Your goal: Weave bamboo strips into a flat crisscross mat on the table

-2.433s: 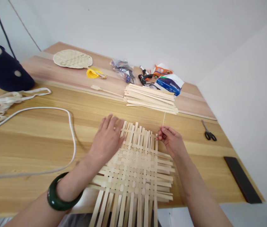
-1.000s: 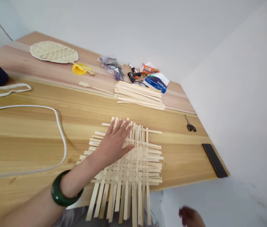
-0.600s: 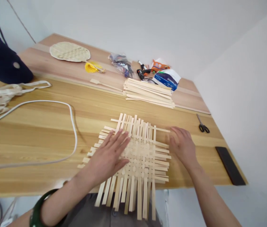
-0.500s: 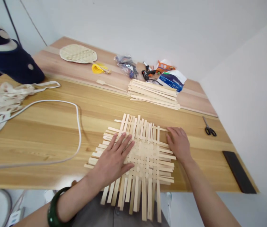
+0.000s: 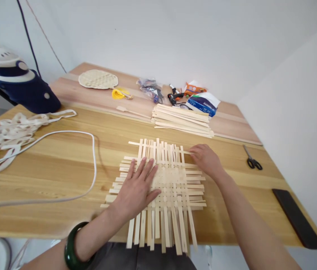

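A mat of pale flat strips [image 5: 169, 180], woven over and under, lies near the table's front edge, its lower strip ends reaching past that edge. My left hand [image 5: 140, 185] rests flat on the mat's left part, fingers spread, holding nothing. At the upper right, my right hand [image 5: 205, 159] pinches the right end of a cross strip [image 5: 188, 152]. This strip runs through the upright strips near their far ends, and its left end sticks out at the upper left. A gap separates it from the woven rows below.
Behind the mat lies a pile of loose strips [image 5: 182, 120]. Scissors [image 5: 252, 159] and a black slab [image 5: 297, 217] are at the right. A white cord [image 5: 93, 161] and tangled tape [image 5: 15, 131] lie left; a round woven fan [image 5: 98, 79] is at the back.
The view has shifted slightly. The top cross strip has moved left, its left end sticking out further, and my right hand has moved with it. My left hand stays on the mat.
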Demonstrator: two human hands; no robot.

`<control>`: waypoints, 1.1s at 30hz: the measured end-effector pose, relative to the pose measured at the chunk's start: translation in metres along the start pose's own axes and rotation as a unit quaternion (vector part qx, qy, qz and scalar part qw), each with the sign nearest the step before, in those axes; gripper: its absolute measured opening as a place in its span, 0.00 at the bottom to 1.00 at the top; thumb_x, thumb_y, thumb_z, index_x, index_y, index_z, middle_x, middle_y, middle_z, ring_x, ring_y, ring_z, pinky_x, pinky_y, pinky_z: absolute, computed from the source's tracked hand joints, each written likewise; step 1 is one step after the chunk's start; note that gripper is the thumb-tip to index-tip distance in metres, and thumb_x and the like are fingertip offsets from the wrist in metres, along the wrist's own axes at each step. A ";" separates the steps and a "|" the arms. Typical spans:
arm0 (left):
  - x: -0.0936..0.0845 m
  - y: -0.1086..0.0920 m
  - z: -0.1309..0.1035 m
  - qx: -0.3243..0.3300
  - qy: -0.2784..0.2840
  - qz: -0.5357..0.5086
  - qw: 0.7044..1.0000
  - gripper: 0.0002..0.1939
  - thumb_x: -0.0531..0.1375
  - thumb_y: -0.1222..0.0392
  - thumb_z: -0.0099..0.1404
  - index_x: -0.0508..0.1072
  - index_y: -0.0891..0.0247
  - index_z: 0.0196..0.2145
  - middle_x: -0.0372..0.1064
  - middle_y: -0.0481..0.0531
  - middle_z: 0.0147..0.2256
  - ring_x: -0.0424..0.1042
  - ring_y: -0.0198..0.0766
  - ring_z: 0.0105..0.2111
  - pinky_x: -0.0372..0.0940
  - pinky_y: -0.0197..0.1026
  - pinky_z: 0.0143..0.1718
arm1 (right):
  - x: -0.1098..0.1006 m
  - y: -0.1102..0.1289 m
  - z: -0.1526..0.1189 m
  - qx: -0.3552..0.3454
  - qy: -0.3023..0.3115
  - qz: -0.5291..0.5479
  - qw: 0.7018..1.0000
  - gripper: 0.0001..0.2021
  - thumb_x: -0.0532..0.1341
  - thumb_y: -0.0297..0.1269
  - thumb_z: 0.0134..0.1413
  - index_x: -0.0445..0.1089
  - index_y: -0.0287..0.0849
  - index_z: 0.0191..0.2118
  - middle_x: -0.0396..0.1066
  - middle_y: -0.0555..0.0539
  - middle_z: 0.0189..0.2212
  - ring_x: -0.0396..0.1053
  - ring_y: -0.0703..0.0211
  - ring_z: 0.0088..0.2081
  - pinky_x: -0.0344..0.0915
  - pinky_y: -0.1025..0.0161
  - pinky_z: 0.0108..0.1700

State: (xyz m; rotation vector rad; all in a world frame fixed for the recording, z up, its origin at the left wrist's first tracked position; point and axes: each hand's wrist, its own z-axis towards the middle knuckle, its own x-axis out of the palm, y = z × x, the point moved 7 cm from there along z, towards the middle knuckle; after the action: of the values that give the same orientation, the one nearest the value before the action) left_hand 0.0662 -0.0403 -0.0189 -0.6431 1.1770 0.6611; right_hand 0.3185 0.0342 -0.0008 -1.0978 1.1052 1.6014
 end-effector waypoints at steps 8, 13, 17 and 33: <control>-0.002 0.033 0.046 -0.092 -0.016 0.007 0.996 0.32 0.51 0.48 0.72 0.58 0.73 0.65 0.48 0.66 0.68 0.44 0.56 0.69 0.46 0.59 0.68 | 0.017 0.055 -0.015 0.085 -0.139 0.003 0.987 0.15 0.53 0.32 0.59 0.70 0.39 0.49 0.73 0.39 0.46 0.65 0.46 0.50 0.64 0.47 0.54; 0.018 0.048 0.055 -0.122 0.010 0.003 0.992 0.40 0.52 0.39 0.68 0.56 0.72 0.66 0.50 0.69 0.67 0.45 0.62 0.68 0.45 0.62 0.67 | 0.030 0.073 -0.023 0.079 -0.180 -0.001 0.980 0.15 0.50 0.32 0.63 0.68 0.39 0.51 0.71 0.37 0.46 0.62 0.46 0.51 0.64 0.46 0.54; 0.021 0.047 0.052 -0.119 0.013 0.008 0.993 0.39 0.50 0.37 0.68 0.58 0.71 0.66 0.51 0.69 0.67 0.48 0.60 0.68 0.45 0.62 0.67 | 0.029 0.077 -0.023 0.041 -0.194 -0.015 0.980 0.14 0.51 0.31 0.64 0.70 0.39 0.49 0.70 0.37 0.47 0.62 0.46 0.52 0.64 0.46 0.56; 0.011 0.057 0.065 -0.183 -0.035 -0.007 0.982 0.32 0.51 0.48 0.71 0.61 0.74 0.63 0.55 0.72 0.65 0.48 0.64 0.67 0.44 0.68 0.65 | 0.035 0.069 0.016 0.018 -0.180 0.047 0.982 0.12 0.52 0.29 0.60 0.72 0.40 0.43 0.71 0.37 0.48 0.64 0.47 0.53 0.65 0.47 0.56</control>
State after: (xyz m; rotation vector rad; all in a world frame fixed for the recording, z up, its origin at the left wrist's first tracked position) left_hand 0.0660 0.0472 -0.0191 -0.9285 0.9925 0.8920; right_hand 0.2420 0.0405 -0.0183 -0.7033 0.9495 1.7626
